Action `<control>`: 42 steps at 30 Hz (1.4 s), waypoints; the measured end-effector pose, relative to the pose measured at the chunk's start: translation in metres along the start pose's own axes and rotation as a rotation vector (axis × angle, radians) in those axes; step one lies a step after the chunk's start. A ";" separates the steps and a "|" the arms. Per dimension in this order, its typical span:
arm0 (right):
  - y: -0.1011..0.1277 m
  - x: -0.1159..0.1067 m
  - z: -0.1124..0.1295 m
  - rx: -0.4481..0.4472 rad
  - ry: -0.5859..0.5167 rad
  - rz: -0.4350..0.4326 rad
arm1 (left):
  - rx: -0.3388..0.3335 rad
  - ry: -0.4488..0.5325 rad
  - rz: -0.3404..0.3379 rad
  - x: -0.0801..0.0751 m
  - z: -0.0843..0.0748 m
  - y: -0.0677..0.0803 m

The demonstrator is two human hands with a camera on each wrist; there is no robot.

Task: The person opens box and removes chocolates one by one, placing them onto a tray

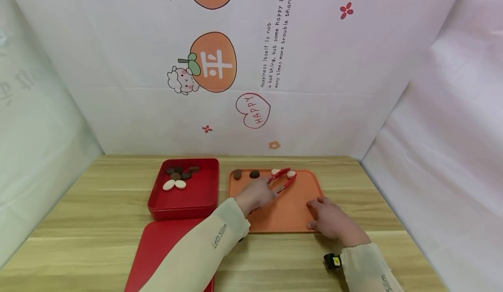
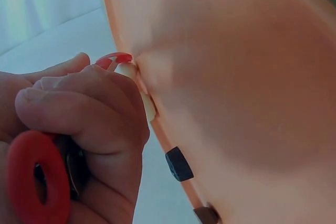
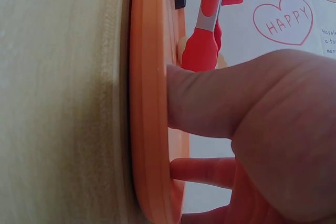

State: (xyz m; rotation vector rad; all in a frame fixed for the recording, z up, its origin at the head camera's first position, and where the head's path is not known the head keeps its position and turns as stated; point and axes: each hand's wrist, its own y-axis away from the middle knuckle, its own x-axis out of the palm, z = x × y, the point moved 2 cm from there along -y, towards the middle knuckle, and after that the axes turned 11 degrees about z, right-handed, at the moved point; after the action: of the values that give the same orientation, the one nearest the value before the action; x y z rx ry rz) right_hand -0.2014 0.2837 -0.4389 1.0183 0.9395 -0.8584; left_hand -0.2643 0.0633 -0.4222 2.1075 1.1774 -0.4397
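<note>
Staged tabletop booth, not lived-in room. Light wood-grain table (image 1: 98, 204) boxed in by draped white sheets behind and to both sides. Cartoon backdrop (image 1: 251, 65) behind table: orange fruit, sheep, "HAPPY" heart, printed English lines. Camera straps on both wrists.

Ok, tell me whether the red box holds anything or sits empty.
Not empty. The red box holds a cluster of dark pieces and two white pieces at its far left corner; the rest of its floor is bare.
</note>
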 end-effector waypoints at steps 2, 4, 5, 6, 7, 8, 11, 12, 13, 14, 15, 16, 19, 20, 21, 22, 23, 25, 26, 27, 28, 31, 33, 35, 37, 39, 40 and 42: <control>0.001 0.000 0.000 -0.002 -0.010 0.002 | 0.012 -0.021 -0.003 0.001 0.000 0.000; 0.000 0.001 0.000 -0.002 -0.020 0.005 | 0.016 -0.037 -0.007 0.002 0.000 0.000; 0.000 0.002 0.000 -0.003 -0.023 0.005 | 0.017 -0.030 -0.004 0.002 0.000 0.000; 0.000 0.002 0.000 -0.005 -0.021 0.005 | 0.015 -0.024 -0.002 0.002 0.000 0.000; 0.000 0.002 0.000 -0.008 -0.021 0.004 | 0.018 -0.025 -0.004 0.002 0.000 0.001; 0.000 0.002 0.000 -0.009 -0.018 0.002 | 0.019 -0.029 -0.005 0.002 0.000 0.001; 0.000 0.001 -0.001 -0.014 -0.009 -0.006 | 0.002 -0.001 -0.001 0.002 0.000 0.001; 0.000 0.000 -0.001 -0.015 -0.005 -0.007 | -0.009 0.003 0.002 0.001 0.000 0.001; 0.000 0.000 -0.001 -0.015 -0.005 -0.007 | -0.020 0.005 0.003 0.001 0.001 0.001; 0.000 0.000 -0.001 -0.014 -0.005 -0.007 | -0.029 0.007 0.003 0.001 0.001 0.001; 0.001 0.000 -0.002 -0.012 -0.005 -0.006 | -0.037 0.012 0.004 0.001 0.001 0.001; 0.001 0.000 -0.002 -0.010 -0.004 -0.004 | -0.043 0.019 0.010 0.001 0.002 0.001; 0.001 0.000 -0.002 -0.006 -0.006 -0.003 | -0.036 0.026 0.009 0.001 0.003 0.002; 0.001 0.000 -0.002 -0.006 -0.008 -0.003 | -0.035 0.028 0.012 0.001 0.003 0.002; 0.001 0.001 -0.002 -0.005 -0.009 -0.003 | -0.032 0.032 0.013 0.001 0.003 0.003; 0.001 0.001 -0.002 -0.004 -0.011 -0.003 | -0.028 0.037 0.012 0.001 0.003 0.003; 0.000 0.001 -0.002 -0.003 -0.013 -0.001 | -0.028 0.041 0.011 0.001 0.003 0.003; 0.000 0.001 -0.002 -0.003 -0.013 0.000 | -0.032 0.039 0.009 0.001 0.002 0.003; 0.000 0.001 -0.002 -0.001 -0.015 0.002 | -0.031 0.036 0.006 0.002 0.001 0.004; 0.000 0.001 -0.002 0.000 -0.015 0.002 | -0.032 0.037 0.003 0.002 0.000 0.005; -0.001 0.000 -0.002 0.000 -0.015 0.003 | -0.031 0.036 0.002 0.002 0.000 0.005; 0.000 -0.001 -0.001 -0.005 -0.012 -0.001 | -0.026 0.038 -0.001 0.002 -0.002 0.007; 0.000 -0.001 -0.001 -0.007 -0.010 -0.001 | -0.027 0.046 0.001 0.001 -0.003 0.008; 0.000 -0.001 -0.002 -0.007 -0.012 0.003 | -0.028 0.049 0.002 0.001 -0.003 0.009; 0.000 0.000 -0.002 -0.003 -0.015 0.008 | -0.031 0.050 0.003 0.001 -0.002 0.010; 0.000 0.000 -0.002 -0.003 -0.018 0.011 | -0.037 0.049 0.005 0.000 -0.001 0.010; 0.000 0.000 -0.001 -0.005 -0.018 0.011 | -0.040 0.049 0.005 0.000 -0.001 0.011; 0.000 0.000 -0.001 -0.009 -0.012 0.009 | -0.045 0.050 0.008 0.000 0.000 0.011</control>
State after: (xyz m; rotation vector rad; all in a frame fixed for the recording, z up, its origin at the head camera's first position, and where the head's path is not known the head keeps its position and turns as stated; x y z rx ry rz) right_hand -0.2021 0.2848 -0.4389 1.0077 0.9268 -0.8511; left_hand -0.2552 0.0587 -0.4179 2.0944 1.1962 -0.3552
